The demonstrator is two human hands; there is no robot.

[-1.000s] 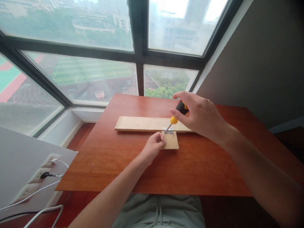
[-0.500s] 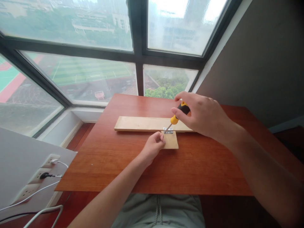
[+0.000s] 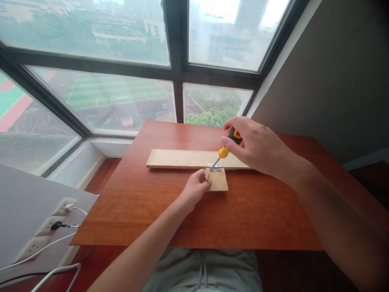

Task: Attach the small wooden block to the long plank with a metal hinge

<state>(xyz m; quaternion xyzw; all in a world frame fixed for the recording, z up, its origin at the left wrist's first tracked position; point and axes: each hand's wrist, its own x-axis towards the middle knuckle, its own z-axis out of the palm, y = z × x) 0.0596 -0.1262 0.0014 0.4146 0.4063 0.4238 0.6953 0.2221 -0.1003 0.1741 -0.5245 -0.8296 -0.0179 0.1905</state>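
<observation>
My right hand (image 3: 253, 142) is wrapped round the yellow-and-black handle of a screwdriver (image 3: 224, 152). Its shaft slants down to the left, with the tip at the left side of a small metal hinge (image 3: 215, 168). The hinge spans the joint between a long pale wooden board (image 3: 179, 158) and a small wooden board (image 3: 219, 182). My left hand (image 3: 197, 185), fingers curled closed, grips the small board at its left edge and hides that part. Whether a screw sits under the screwdriver tip is too small to make out.
Both boards lie on a reddish-brown wooden table (image 3: 146, 207). Large windows with dark frames (image 3: 179, 75) rise behind it, and a grey wall (image 3: 328, 93) stands at right. Sockets with plugs (image 3: 56, 225) and cables are on the low wall at left.
The screwdriver handle has turned slightly within my right hand, and that thumb has shifted a little. My left hand and both boards stay almost where they were.
</observation>
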